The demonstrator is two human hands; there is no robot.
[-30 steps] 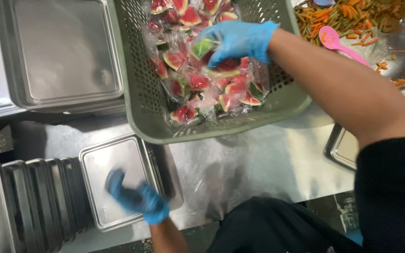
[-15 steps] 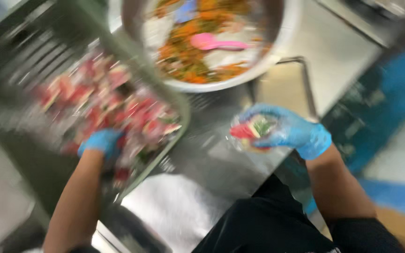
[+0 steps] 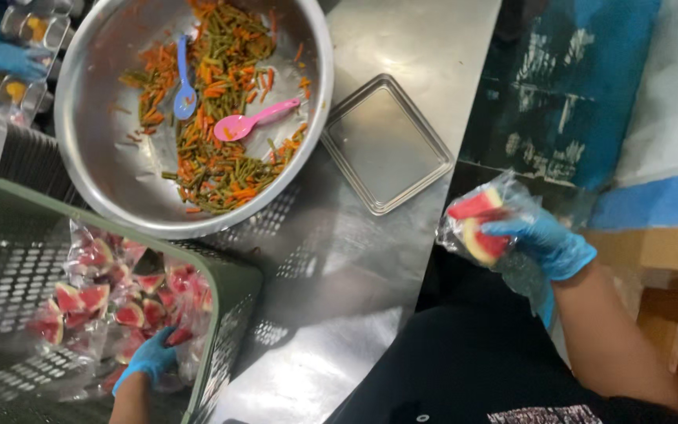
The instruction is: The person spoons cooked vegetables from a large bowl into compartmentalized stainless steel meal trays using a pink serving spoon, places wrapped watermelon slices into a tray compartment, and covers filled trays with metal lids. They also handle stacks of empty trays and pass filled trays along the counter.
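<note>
I am holding one bag [image 3: 486,226] of watermelon in my closed right hand [image 3: 544,245], off the table's right edge, while my left hand [image 3: 149,360] is closing on another pack among the many left in the green basket [image 3: 229,302], near left.

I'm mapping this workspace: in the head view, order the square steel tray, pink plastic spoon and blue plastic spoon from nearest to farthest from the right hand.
From the right hand, gloved in blue and holding a bagged watermelon piece:
1. Square steel tray, on the counter just left of it.
2. Pink plastic spoon, in the big steel bowl.
3. Blue plastic spoon, farther left in the bowl.
</note>
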